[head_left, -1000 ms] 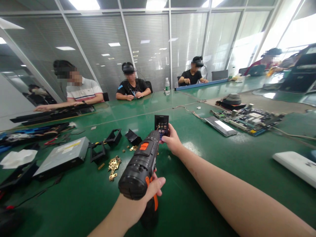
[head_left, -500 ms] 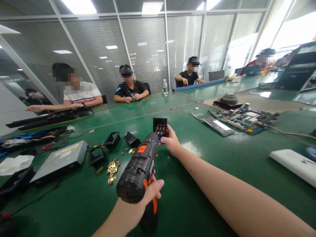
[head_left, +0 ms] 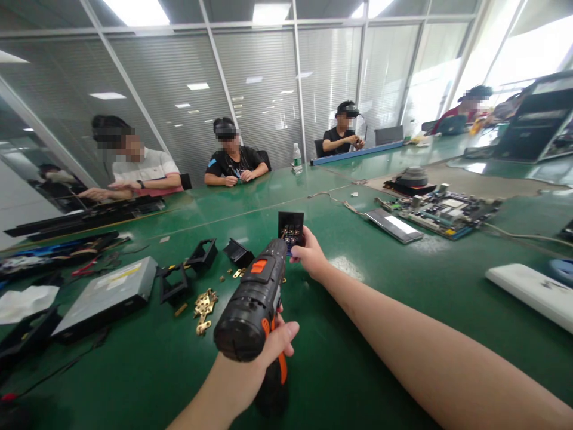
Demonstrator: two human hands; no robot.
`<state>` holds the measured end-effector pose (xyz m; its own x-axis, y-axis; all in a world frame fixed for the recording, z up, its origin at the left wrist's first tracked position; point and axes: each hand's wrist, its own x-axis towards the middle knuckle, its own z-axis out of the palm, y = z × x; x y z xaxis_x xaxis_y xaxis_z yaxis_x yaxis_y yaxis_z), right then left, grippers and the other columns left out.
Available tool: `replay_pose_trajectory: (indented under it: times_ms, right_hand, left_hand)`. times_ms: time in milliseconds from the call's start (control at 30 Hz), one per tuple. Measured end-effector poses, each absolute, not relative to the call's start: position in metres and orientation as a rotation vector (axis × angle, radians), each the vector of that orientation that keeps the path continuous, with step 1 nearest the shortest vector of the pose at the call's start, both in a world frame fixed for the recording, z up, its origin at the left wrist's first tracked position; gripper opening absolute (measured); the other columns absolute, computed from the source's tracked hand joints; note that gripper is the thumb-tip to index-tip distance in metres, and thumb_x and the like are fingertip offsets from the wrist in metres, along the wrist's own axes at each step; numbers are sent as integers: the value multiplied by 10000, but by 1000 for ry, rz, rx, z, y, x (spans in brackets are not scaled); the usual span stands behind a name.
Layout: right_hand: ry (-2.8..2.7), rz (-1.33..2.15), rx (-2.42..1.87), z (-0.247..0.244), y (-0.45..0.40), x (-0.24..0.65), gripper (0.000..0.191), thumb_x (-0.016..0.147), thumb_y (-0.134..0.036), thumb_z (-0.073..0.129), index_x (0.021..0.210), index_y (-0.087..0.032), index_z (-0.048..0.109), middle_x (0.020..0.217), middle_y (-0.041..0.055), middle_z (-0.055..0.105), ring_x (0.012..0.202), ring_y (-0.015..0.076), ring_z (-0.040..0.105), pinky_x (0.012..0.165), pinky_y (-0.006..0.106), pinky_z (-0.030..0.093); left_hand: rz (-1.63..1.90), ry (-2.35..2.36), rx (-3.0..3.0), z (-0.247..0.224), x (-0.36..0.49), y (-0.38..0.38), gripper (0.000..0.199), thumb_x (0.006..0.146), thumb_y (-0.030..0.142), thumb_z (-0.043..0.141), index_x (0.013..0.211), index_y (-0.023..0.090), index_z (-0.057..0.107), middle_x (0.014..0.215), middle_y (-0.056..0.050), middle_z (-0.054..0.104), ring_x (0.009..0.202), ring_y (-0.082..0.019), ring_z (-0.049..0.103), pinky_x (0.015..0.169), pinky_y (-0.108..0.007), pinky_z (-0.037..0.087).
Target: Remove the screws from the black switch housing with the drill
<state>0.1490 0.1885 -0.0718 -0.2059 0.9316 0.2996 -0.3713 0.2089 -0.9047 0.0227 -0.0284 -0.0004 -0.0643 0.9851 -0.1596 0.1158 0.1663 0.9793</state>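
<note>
My left hand (head_left: 273, 352) is wrapped round the handle of a black and orange cordless drill (head_left: 250, 298), its nose pointing away from me. Just past the chuck, my right hand (head_left: 311, 257) grips a small black terminal block (head_left: 290, 226) with brass contacts, holding it upright by its right side. The drill's tip meets the block's face or lies close to it; the chuck hides which. Left of the drill lie a pile of brass strips (head_left: 205, 307), an open black plastic frame (head_left: 174, 283), a second black frame (head_left: 202, 255) and a black plastic housing (head_left: 239, 252).
A grey optical drive (head_left: 107, 298) lies on the green table (head_left: 358, 370) at left. To the right are a circuit board (head_left: 452, 209), a flat silver part (head_left: 394, 226) and a white case (head_left: 528, 295). A bottle (head_left: 296, 158) and several co-workers are across the table.
The drill and both my hands have barely moved. The view has shifted slightly. Across the table, the co-worker behind the blue bar has raised their hands together.
</note>
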Motion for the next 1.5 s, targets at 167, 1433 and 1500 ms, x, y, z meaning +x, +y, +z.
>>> replay_pose_trajectory:
  times_ms: [167,1433,1500]
  right_hand:
    - [-1214,1347,-614,-73,189,146,510,551,-220,591,1047,-234,473,800,-43,620,498,116,546,414,244,435]
    - [-1279,1325,-676,-74,190,149,546,571,-245,656,1104,-212,539,869,-17,632,509,103,496,393,249,443]
    - [-1272,1322,-676,-74,190,149,535,591,-269,676,1105,-210,541,878,-17,635,519,101,499,397,241,442]
  left_hand:
    - [1090,1432,1163,1,23,-28,335,771,423,838,1007,228,703,684,35,694,655,-208,675,751,-379,555]
    - [1086,1399,1124,4,23,-26,362,793,431,851,1025,224,667,659,40,705,642,-178,647,660,-318,553]
    - [1089,1395,1130,4,24,-27,356,788,425,853,1013,221,670,662,39,703,640,-175,650,663,-318,557]
